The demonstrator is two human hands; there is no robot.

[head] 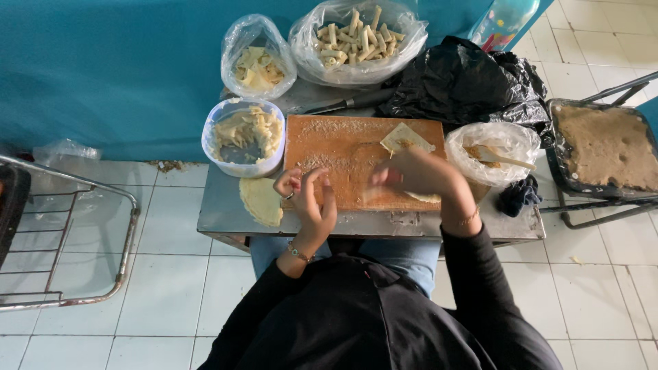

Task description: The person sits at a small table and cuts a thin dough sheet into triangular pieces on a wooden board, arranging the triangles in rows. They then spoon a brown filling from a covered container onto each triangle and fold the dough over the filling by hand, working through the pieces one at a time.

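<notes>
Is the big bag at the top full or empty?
Partly full. The bag lies open, with a heap of pale rolls showing inside.

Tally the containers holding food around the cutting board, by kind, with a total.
Clear plastic bags: 3, one of rolled sticks, one of pale scraps, one of filling with a spoon.
Round plastic tubs: 1, the tub of strips.
Dark trays: 1, the tray of brown filling.
Total: 5.
The black bag is left out; its contents are hidden.
</notes>
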